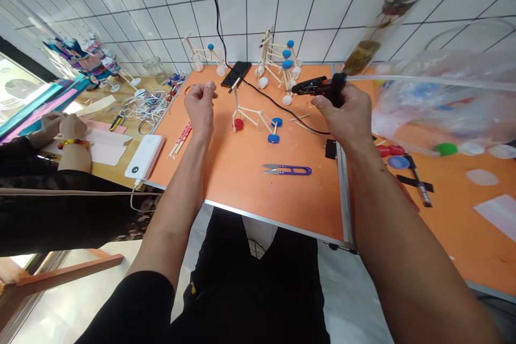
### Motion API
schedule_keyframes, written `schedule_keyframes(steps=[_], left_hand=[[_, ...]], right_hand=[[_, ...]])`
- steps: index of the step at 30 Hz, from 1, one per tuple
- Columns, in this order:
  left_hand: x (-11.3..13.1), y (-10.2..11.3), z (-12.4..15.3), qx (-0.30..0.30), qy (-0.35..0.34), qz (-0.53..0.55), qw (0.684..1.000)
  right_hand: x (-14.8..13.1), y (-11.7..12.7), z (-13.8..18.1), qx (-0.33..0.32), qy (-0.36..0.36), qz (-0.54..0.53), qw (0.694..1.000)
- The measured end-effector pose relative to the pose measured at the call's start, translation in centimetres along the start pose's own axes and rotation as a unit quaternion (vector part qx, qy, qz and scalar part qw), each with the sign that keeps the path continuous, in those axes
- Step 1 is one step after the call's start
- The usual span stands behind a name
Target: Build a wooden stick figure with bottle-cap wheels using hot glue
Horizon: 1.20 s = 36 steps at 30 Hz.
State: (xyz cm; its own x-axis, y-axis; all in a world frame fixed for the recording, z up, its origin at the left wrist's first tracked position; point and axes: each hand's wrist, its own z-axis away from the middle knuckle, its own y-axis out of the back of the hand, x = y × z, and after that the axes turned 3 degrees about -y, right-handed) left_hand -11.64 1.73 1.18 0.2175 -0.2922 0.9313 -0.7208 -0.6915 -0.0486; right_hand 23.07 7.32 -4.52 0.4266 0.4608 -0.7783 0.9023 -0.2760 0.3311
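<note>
My right hand (350, 113) grips a black hot glue gun (316, 86), its nozzle pointing left over the table. Fingers curled together, my left hand (200, 110) is raised left of a small stick model; whatever it may pinch is hidden. That stick model (258, 115), a tricycle-like frame of wooden sticks, stands between my hands on bottle-cap wheels, red at the left and blue at the right. A dark tip (234, 86) tops its upright stick, apart from my fingers. Purple thread snips (287, 170) lie in front of the model.
More stick models (278, 59) stand by the tiled wall near a phone (236, 73). A black cord crosses the orange table (237, 177). Wrapped chopsticks (180, 141) and a power bank (145, 156) lie left; a plastic bag (439, 97) sits right. Another person's hands (72, 127) rest on paper.
</note>
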Motion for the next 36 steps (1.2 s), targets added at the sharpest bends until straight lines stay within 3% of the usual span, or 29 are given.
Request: schedule_keyframes(steps=[15,29,36], left_hand=[[-1.0,-0.2,-0.4,0.004,0.037,0.006,0.999],[-1.2,-0.6,-0.1,-0.034,0.027,0.000,0.999],[-1.5,-0.7,-0.2,-0.026,0.030,-0.001,0.999]], right_hand=[[0.2,-0.3,-0.1,-0.029,0.003,0.012,1.000],[-4.2,-0.1,0.9,-0.108,-0.005,-0.031,0.994],[-6.0,0.4,1.4,-0.099,0.032,0.010,0.995]])
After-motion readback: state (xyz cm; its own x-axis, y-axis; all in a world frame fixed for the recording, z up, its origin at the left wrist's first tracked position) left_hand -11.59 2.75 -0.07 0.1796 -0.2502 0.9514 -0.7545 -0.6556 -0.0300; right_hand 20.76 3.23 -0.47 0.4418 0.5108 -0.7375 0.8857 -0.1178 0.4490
